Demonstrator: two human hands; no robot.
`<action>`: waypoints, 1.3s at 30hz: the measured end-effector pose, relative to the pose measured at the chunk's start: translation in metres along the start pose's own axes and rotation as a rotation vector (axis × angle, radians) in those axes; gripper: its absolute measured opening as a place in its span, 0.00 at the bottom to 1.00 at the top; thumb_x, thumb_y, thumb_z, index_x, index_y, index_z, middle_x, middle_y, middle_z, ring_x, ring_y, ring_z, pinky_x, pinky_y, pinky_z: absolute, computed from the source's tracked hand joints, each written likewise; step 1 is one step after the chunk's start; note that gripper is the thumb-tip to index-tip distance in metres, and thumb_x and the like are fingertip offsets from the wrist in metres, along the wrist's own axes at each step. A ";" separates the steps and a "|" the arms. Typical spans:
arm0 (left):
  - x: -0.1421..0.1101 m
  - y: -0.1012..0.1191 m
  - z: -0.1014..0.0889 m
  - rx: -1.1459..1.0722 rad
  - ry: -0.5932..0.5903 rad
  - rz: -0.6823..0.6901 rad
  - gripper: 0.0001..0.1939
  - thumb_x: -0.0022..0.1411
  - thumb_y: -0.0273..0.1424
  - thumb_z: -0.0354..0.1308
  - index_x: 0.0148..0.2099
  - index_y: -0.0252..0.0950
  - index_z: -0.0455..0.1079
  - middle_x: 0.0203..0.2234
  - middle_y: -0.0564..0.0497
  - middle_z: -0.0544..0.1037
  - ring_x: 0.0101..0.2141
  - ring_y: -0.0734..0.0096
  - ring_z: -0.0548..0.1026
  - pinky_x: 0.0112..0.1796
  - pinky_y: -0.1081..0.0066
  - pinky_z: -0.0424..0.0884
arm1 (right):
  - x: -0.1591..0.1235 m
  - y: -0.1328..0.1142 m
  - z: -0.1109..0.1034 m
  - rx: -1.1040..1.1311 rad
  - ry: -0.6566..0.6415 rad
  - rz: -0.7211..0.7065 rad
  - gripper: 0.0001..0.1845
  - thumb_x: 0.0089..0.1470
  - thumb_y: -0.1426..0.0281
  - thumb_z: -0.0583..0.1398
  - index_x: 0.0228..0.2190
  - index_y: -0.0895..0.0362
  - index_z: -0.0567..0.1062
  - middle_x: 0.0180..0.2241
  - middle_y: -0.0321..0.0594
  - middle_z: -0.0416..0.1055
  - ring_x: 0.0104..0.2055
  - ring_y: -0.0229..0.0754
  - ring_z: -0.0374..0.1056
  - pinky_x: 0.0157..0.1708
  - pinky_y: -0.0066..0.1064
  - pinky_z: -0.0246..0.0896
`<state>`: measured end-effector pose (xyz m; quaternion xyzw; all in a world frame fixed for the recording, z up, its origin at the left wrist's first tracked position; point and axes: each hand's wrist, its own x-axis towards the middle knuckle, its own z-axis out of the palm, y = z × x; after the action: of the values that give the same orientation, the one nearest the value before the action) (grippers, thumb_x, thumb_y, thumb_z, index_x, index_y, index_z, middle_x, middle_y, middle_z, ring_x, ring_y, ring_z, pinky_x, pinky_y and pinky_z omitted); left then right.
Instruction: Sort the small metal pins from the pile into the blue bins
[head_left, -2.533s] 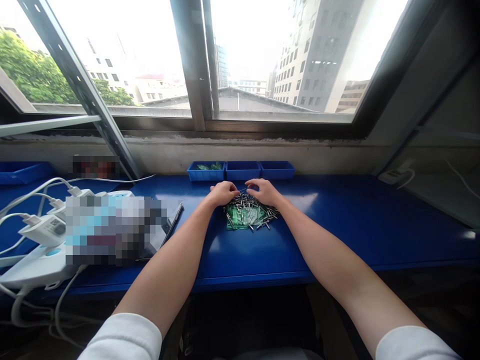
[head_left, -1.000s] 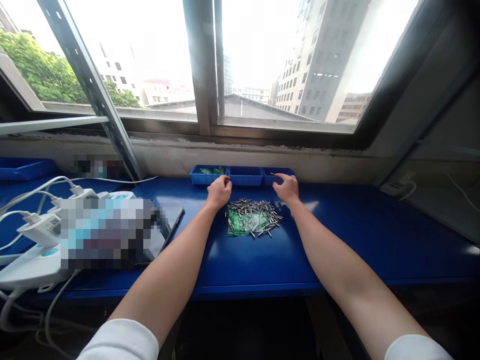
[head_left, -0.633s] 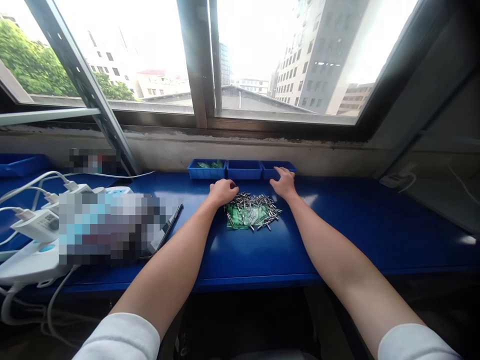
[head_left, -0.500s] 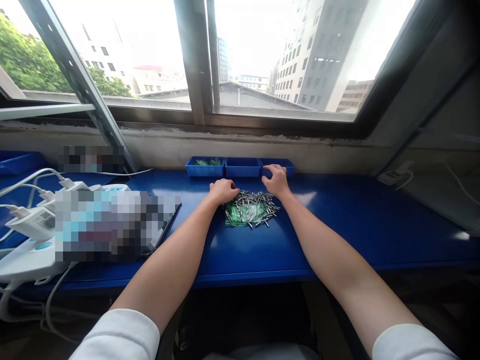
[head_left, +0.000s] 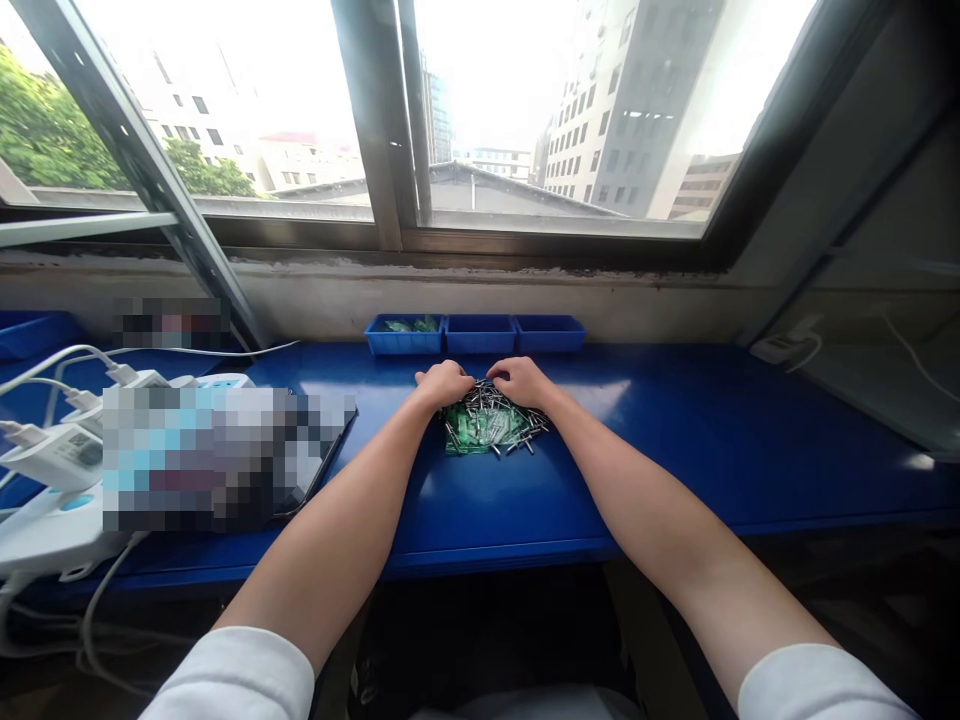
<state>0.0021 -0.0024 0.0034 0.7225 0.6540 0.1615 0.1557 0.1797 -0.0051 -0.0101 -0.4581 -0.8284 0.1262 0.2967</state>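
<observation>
The right hand has moved from the rightmost blue plastic bin to 1 o'clock of the slim silver metal pins; the left hand is at 11. Both curl narrowly, grip untellable. Many pins remain heaped on green plastic.

The pins are bright, reflective metal. The green film appears to be thin, glossy plastic. The worktop has a smooth, high-gloss finish. The bins and the power strip are smooth plastic. The sleeves are matt cloth. The wall is matt, with a rough upper edge.
</observation>
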 end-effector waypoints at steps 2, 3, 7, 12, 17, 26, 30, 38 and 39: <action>0.000 -0.003 -0.001 -0.065 0.008 0.004 0.10 0.49 0.38 0.56 0.26 0.39 0.74 0.29 0.45 0.78 0.38 0.49 0.73 0.45 0.53 0.60 | 0.000 0.000 0.000 0.021 -0.018 0.023 0.13 0.47 0.75 0.55 0.31 0.55 0.79 0.34 0.38 0.76 0.35 0.41 0.70 0.38 0.30 0.63; 0.000 -0.005 -0.002 -0.113 0.016 0.012 0.10 0.48 0.38 0.57 0.26 0.38 0.74 0.28 0.46 0.78 0.37 0.50 0.73 0.44 0.55 0.62 | 0.000 0.000 -0.001 0.030 -0.015 0.032 0.13 0.47 0.75 0.55 0.31 0.55 0.79 0.34 0.38 0.76 0.35 0.41 0.70 0.38 0.30 0.63; 0.002 -0.011 -0.005 -0.424 0.067 0.068 0.11 0.46 0.39 0.59 0.28 0.36 0.73 0.24 0.48 0.77 0.32 0.59 0.73 0.36 0.65 0.67 | -0.001 -0.004 -0.004 0.088 0.058 0.048 0.12 0.48 0.73 0.56 0.32 0.56 0.78 0.33 0.38 0.76 0.35 0.41 0.69 0.37 0.30 0.63; 0.001 -0.004 -0.004 -0.823 0.084 0.240 0.13 0.49 0.39 0.58 0.30 0.33 0.69 0.24 0.49 0.76 0.27 0.70 0.71 0.32 0.69 0.67 | -0.003 -0.016 -0.009 0.218 0.085 -0.001 0.13 0.47 0.63 0.60 0.33 0.58 0.78 0.30 0.39 0.75 0.31 0.39 0.68 0.32 0.28 0.61; -0.004 0.004 -0.004 -0.920 0.096 0.318 0.13 0.50 0.39 0.58 0.31 0.32 0.69 0.27 0.48 0.76 0.28 0.72 0.71 0.34 0.70 0.67 | -0.001 -0.019 -0.007 0.317 0.160 0.004 0.14 0.47 0.61 0.59 0.29 0.59 0.77 0.26 0.38 0.74 0.27 0.37 0.66 0.28 0.27 0.58; -0.008 0.002 -0.007 -0.699 0.042 0.360 0.17 0.49 0.41 0.60 0.36 0.32 0.72 0.29 0.47 0.77 0.30 0.68 0.73 0.34 0.69 0.68 | 0.003 -0.011 -0.005 0.391 0.124 0.133 0.14 0.49 0.64 0.55 0.19 0.58 0.73 0.19 0.35 0.70 0.25 0.37 0.66 0.29 0.27 0.60; -0.008 0.003 -0.005 -0.578 0.131 0.354 0.15 0.51 0.40 0.58 0.35 0.33 0.74 0.30 0.48 0.78 0.32 0.67 0.73 0.35 0.70 0.68 | 0.003 -0.013 -0.004 0.431 0.154 0.151 0.12 0.48 0.63 0.57 0.22 0.58 0.74 0.20 0.36 0.71 0.25 0.37 0.66 0.28 0.28 0.61; -0.008 0.006 -0.001 -0.534 0.243 0.354 0.13 0.54 0.38 0.56 0.36 0.34 0.74 0.31 0.48 0.79 0.33 0.66 0.75 0.36 0.71 0.69 | 0.002 -0.020 -0.012 0.711 0.176 0.136 0.14 0.41 0.63 0.61 0.30 0.59 0.76 0.26 0.39 0.74 0.27 0.39 0.67 0.28 0.29 0.63; -0.008 0.006 -0.001 -0.530 0.255 0.343 0.15 0.54 0.39 0.56 0.39 0.34 0.74 0.33 0.48 0.79 0.35 0.66 0.75 0.37 0.71 0.69 | 0.002 -0.018 -0.013 0.702 0.184 0.142 0.15 0.41 0.63 0.61 0.31 0.58 0.76 0.27 0.39 0.74 0.28 0.39 0.67 0.29 0.29 0.63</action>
<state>0.0061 -0.0108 0.0071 0.7304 0.4722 0.4390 0.2254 0.1741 -0.0146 0.0094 -0.3942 -0.6705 0.3815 0.4995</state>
